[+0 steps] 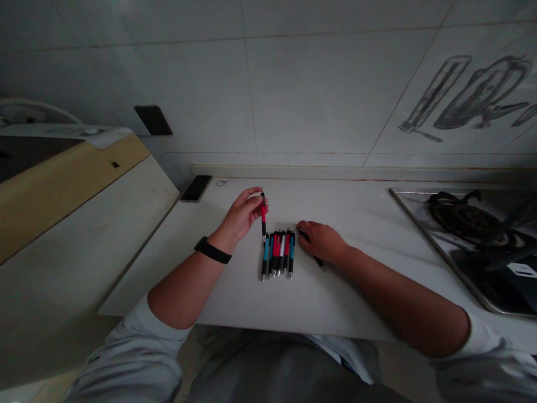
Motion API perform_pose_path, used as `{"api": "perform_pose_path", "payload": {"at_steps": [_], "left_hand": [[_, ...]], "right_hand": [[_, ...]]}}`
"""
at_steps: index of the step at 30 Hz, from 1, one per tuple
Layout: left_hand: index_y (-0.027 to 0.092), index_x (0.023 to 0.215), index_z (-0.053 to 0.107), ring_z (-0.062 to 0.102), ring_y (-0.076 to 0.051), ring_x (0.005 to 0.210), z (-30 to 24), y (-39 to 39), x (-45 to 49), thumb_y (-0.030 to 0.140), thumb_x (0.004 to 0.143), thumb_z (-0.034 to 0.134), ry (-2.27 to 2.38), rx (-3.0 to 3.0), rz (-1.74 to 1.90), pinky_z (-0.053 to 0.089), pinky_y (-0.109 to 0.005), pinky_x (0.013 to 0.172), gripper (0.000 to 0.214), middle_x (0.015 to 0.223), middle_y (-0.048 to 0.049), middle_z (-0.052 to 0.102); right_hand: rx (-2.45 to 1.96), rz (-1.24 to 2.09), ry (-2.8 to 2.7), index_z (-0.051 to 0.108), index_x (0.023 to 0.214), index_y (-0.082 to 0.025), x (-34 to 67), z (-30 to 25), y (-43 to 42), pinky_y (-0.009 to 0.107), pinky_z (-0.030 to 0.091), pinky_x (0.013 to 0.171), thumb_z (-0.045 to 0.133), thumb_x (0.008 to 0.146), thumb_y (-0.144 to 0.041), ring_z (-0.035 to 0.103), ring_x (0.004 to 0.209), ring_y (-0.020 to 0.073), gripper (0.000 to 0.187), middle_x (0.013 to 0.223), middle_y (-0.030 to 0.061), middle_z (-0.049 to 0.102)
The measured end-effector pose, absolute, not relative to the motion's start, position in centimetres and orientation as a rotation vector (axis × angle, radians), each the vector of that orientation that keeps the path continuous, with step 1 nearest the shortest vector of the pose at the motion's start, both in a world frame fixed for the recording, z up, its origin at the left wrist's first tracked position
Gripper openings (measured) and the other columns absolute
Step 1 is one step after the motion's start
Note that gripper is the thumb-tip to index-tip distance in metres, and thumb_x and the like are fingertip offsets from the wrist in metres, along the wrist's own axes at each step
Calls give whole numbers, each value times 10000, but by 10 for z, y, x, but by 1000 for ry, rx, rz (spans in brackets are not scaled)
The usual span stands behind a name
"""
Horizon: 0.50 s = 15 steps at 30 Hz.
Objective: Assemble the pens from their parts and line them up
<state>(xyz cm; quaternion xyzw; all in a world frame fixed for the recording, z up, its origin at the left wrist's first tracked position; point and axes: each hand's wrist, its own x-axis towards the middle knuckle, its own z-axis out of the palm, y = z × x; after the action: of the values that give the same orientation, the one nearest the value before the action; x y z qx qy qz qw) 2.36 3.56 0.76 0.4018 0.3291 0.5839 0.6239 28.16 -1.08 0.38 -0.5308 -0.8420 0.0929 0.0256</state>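
Observation:
My left hand [244, 212] pinches a red pen [263, 215] near its top and holds it upright, tip down, just above a row of several pens [279, 254]. The row lies side by side on the white counter [361, 224], in teal, red, white and black. My right hand [321, 240] rests on the counter just right of the row, fingers curled over a black pen [318, 261] whose tip sticks out beneath the palm. A black watch band wraps my left wrist.
A dark phone [196, 188] lies at the counter's back left corner, with a small ring beside it. A gas stove [474, 235] sits set into the counter at the right. A lower white and wooden surface [62, 184] stands to the left.

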Motion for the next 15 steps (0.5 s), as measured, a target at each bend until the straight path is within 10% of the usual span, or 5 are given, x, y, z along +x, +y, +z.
{"api": "perform_pose_path", "payload": {"at_steps": [15], "left_hand": [[157,1014,650,699,-133,751,8,39,22,155,797,811,788,818,1338,587,-273,760,270,862,-33,724]], "right_hand": [[-1634,272,-2608,610,1272,-192,282,4,-11,297,428,761,475,992,-314,692,928,227,334,1171,122,729]]}}
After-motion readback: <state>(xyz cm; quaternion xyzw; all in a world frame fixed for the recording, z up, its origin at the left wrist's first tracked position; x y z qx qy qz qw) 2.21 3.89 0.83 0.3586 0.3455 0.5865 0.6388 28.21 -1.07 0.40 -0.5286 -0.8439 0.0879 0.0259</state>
